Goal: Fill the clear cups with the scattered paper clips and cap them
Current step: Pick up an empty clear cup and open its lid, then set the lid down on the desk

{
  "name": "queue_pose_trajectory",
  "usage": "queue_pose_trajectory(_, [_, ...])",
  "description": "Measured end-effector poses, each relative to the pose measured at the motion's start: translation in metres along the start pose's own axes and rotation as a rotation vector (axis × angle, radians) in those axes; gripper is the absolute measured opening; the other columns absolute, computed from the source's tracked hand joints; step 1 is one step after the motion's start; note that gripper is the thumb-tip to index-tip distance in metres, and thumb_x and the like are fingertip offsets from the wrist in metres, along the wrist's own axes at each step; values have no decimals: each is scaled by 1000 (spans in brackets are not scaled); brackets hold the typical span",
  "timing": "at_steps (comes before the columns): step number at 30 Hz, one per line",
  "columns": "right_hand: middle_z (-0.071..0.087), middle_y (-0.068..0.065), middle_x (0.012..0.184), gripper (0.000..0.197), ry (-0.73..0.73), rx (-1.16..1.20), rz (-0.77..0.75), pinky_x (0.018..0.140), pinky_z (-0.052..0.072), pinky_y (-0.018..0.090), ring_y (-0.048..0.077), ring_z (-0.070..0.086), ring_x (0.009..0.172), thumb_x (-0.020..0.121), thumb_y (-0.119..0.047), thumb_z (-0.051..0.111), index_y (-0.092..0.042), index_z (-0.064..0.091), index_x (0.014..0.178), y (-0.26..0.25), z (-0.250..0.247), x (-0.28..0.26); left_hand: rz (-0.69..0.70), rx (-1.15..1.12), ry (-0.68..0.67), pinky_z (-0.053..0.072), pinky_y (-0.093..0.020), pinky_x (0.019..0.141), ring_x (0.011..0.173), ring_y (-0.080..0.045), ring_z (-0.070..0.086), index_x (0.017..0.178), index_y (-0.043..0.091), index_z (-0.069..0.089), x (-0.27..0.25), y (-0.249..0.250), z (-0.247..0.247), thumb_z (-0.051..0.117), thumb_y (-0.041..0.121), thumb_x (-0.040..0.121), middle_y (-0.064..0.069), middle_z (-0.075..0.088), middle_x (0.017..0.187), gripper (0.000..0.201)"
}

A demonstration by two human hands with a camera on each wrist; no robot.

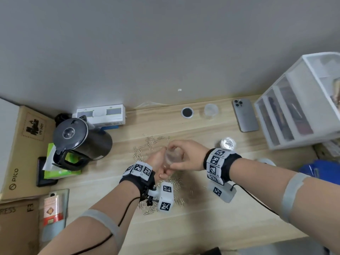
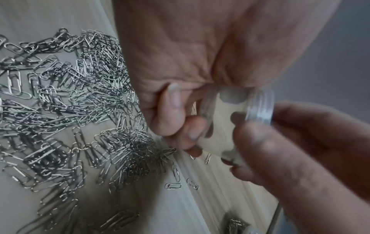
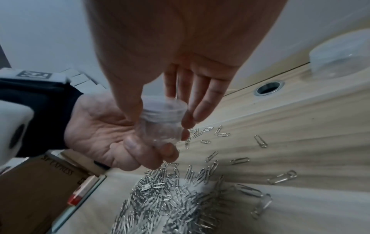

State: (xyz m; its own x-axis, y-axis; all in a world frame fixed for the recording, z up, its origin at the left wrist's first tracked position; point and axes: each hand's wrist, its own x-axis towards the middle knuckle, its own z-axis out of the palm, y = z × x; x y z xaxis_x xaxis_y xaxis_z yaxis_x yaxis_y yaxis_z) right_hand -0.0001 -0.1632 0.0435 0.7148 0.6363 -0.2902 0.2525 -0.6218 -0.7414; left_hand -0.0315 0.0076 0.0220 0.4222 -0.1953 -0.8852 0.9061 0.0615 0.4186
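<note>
Head view shows both hands meeting above the paper clips [image 1: 147, 144] strewn on the wooden desk [image 1: 202, 218]. The left hand [image 1: 156, 162] curls its fingers round the base of a small clear cup [image 1: 170, 157], held off the desk and tipped on its side; the right hand [image 1: 185, 155] pinches the cup's threaded rim end between thumb and fingertips.

The cup looks empty, so nothing can spill yet, but it is slick and light. If the two hands twist against each other it could pop free and land in the clips, scattering them further. Tilted like this, any clips dropped in would slide straight back out.

Whether the right hand is holding a lid on the rim or only the bare rim, I cannot tell; the clear plastic blurs in both wrist views. Another clear cup [image 1: 211, 111] stands well apart near the wall, beside a phone [image 1: 244, 115], and a capped one [image 1: 228, 143] sits just behind the right wrist, partly hidden by the wristband.
</note>
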Motion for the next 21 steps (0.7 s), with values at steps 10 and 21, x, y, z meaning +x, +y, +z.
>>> queue_pose_trajectory(10, [49, -7, 130, 60, 128, -227, 177, 80, 51, 33, 12, 60, 94, 80, -38, 69, -28, 41, 132, 34, -25, -32, -62, 38, 106, 25, -17, 34, 42, -16, 40, 130, 6, 52, 3, 3, -3, 39, 40, 103, -18, 60, 73, 45])
queue_pose_trajectory(21, [35, 10, 131, 58, 133, -394, 774, 85, 50, 43, 32, 47, 113, 80, -12, 63, -23, 38, 131, 117, -42, -57, 26, -65, 245, 31, -19, 34, 40, -17, 44, 121, 7, 50, -1, -15, -43, 33, 47, 105, -18, 62, 78, 46])
